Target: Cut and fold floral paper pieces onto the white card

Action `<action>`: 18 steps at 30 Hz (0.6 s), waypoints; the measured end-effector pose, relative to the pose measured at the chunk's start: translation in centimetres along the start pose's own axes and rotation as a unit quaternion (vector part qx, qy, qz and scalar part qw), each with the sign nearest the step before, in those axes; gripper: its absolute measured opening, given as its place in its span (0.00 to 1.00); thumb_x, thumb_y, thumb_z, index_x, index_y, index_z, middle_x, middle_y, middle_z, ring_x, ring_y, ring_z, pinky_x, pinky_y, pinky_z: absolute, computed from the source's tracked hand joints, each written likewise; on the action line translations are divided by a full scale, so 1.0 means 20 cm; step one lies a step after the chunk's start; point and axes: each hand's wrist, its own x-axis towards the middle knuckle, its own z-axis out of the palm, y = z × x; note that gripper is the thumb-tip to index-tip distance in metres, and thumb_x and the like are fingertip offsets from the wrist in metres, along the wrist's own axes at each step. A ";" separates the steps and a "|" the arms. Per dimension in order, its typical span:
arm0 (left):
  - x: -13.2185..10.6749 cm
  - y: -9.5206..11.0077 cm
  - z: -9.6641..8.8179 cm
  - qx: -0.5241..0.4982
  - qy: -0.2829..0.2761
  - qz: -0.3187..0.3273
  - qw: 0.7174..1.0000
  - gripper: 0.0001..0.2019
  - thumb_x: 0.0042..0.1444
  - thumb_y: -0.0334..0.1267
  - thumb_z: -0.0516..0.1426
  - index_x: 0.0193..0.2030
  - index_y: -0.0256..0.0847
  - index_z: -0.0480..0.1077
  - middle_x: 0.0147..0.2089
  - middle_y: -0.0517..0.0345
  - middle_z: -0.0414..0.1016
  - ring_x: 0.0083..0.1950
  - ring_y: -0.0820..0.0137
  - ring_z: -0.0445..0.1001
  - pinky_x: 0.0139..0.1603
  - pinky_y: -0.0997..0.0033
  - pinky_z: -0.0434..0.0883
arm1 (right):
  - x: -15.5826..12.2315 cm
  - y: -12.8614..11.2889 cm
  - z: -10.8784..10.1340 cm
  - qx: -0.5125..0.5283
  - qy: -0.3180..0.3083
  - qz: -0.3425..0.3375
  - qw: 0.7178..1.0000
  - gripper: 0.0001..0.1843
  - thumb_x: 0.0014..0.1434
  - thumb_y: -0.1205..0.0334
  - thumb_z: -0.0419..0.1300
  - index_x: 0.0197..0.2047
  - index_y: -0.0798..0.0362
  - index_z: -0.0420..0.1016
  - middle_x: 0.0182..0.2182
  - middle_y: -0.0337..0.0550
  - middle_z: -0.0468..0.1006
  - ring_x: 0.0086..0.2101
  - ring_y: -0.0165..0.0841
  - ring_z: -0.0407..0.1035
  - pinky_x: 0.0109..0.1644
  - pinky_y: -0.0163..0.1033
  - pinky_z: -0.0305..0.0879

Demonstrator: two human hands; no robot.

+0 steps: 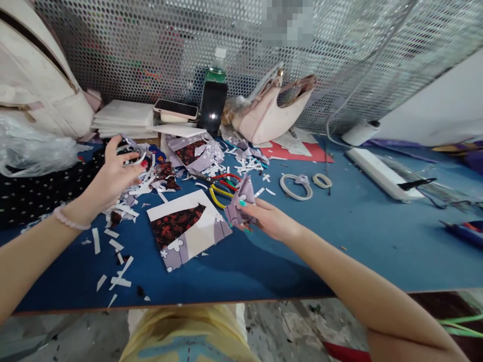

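My right hand (pixel 273 217) is closed on a crumpled piece of lavender floral fabric (pixel 241 203), its fingertips pinching it above the table. Close to it lie scissors or pliers with red handles (pixel 226 177) and a tool with yellow handles (pixel 219 196). Left of the fabric lies a white card (pixel 204 234) bearing a dark red-patterned patch and lavender floral pieces. My left hand (pixel 118 173) is over the heap of paper and fabric scraps (pixel 162 176), fingers spread and curved. Pale strips show between its fingers; whether they are held is unclear.
A pale backpack (pixel 37 75), stacked white cards (pixel 123 116), a phone lying flat (pixel 176 108), an upright phone (pixel 213 105) and a pink handbag (pixel 267 115) line the back. Rolls of tape (pixel 296 187) and a power strip (pixel 385 173) lie right.
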 end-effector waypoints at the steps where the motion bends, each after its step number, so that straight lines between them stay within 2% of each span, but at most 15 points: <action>1: 0.00 -0.01 0.00 0.027 0.002 0.016 0.999 0.41 0.59 0.48 0.60 0.67 0.54 0.34 0.64 0.44 0.55 0.48 0.67 0.70 0.38 0.67 0.73 | 0.01 -0.01 0.02 -0.010 -0.026 -0.010 1.000 0.28 0.51 0.35 0.62 0.28 0.55 0.69 0.21 0.36 0.70 0.21 0.25 0.60 0.25 0.34 0.58; 2: -0.01 -0.01 0.01 0.062 0.013 0.048 0.997 0.46 0.57 0.49 0.61 0.69 0.53 0.31 0.69 0.40 0.46 0.55 0.60 0.69 0.41 0.63 0.74 | 0.03 -0.01 0.04 -0.022 -0.051 -0.021 0.998 0.27 0.52 0.36 0.62 0.29 0.55 0.69 0.22 0.37 0.71 0.22 0.25 0.62 0.27 0.34 0.61; 3: -0.03 -0.01 0.01 0.103 0.014 0.084 0.991 0.46 0.56 0.50 0.61 0.70 0.50 0.33 0.71 0.38 0.42 0.59 0.55 0.66 0.44 0.61 0.74 | 0.05 -0.02 0.06 -0.035 -0.074 -0.032 0.996 0.25 0.53 0.38 0.62 0.30 0.56 0.70 0.23 0.38 0.72 0.23 0.26 0.64 0.28 0.34 0.62; 4: -0.06 0.00 0.03 0.137 -0.008 0.126 0.982 0.40 0.58 0.51 0.59 0.70 0.47 0.39 0.71 0.39 0.43 0.63 0.53 0.63 0.46 0.60 0.74 | 0.07 -0.02 0.08 -0.051 -0.094 -0.040 0.993 0.24 0.54 0.40 0.62 0.30 0.56 0.70 0.23 0.38 0.72 0.24 0.26 0.65 0.29 0.34 0.64; 5: -0.10 0.02 0.05 0.164 -0.060 0.166 0.971 0.32 0.61 0.51 0.55 0.67 0.43 0.49 0.69 0.40 0.51 0.63 0.54 0.63 0.48 0.59 0.73 | 0.09 -0.03 0.10 -0.069 -0.116 -0.044 0.990 0.22 0.55 0.42 0.62 0.30 0.56 0.70 0.23 0.38 0.73 0.25 0.27 0.66 0.30 0.34 0.64; 6: -0.14 0.04 0.07 0.178 -0.123 0.173 0.961 0.23 0.65 0.50 0.50 0.63 0.42 0.57 0.64 0.45 0.61 0.61 0.57 0.65 0.51 0.59 0.72 | 0.10 -0.03 0.13 -0.087 -0.134 -0.044 0.986 0.21 0.56 0.44 0.61 0.30 0.56 0.70 0.23 0.38 0.73 0.25 0.27 0.67 0.30 0.34 0.65; 7: -0.19 0.06 0.09 0.180 -0.178 0.178 0.951 0.19 0.66 0.50 0.48 0.56 0.41 0.63 0.57 0.48 0.68 0.56 0.61 0.69 0.50 0.61 0.72 | 0.12 -0.04 0.16 -0.106 -0.156 -0.044 0.981 0.19 0.57 0.46 0.60 0.30 0.56 0.70 0.23 0.38 0.73 0.24 0.27 0.68 0.30 0.34 0.65; 10: -0.29 0.12 0.17 0.176 -0.308 0.211 0.911 0.16 0.65 0.50 0.49 0.45 0.39 0.68 0.44 0.53 0.73 0.45 0.67 0.73 0.47 0.67 0.71 | 0.15 -0.09 0.25 -0.149 -0.204 -0.064 0.965 0.15 0.59 0.52 0.58 0.28 0.55 0.70 0.22 0.37 0.74 0.24 0.27 0.68 0.30 0.32 0.65; 11: -0.31 0.12 0.18 0.180 -0.331 0.222 0.899 0.17 0.65 0.50 0.49 0.41 0.39 0.69 0.40 0.54 0.74 0.41 0.68 0.73 0.44 0.68 0.70 | 0.16 -0.11 0.28 -0.166 -0.211 -0.071 0.961 0.14 0.59 0.55 0.57 0.27 0.55 0.71 0.22 0.37 0.74 0.24 0.26 0.68 0.30 0.31 0.65; 14: -0.31 0.11 0.19 0.198 -0.352 0.230 0.885 0.19 0.66 0.49 0.46 0.30 0.39 0.67 0.30 0.57 0.71 0.33 0.70 0.70 0.37 0.72 0.66 | 0.17 -0.14 0.34 -0.192 -0.204 -0.075 0.957 0.14 0.59 0.60 0.54 0.24 0.55 0.70 0.21 0.37 0.75 0.24 0.26 0.69 0.31 0.30 0.65; 18: -0.28 0.10 0.16 0.179 -0.348 0.227 0.892 0.19 0.66 0.44 0.45 0.27 0.39 0.66 0.27 0.59 0.68 0.28 0.73 0.67 0.31 0.74 0.62 | 0.17 -0.14 0.34 -0.183 -0.184 -0.069 0.963 0.20 0.62 0.53 0.53 0.22 0.55 0.69 0.20 0.39 0.75 0.21 0.26 0.67 0.29 0.30 0.64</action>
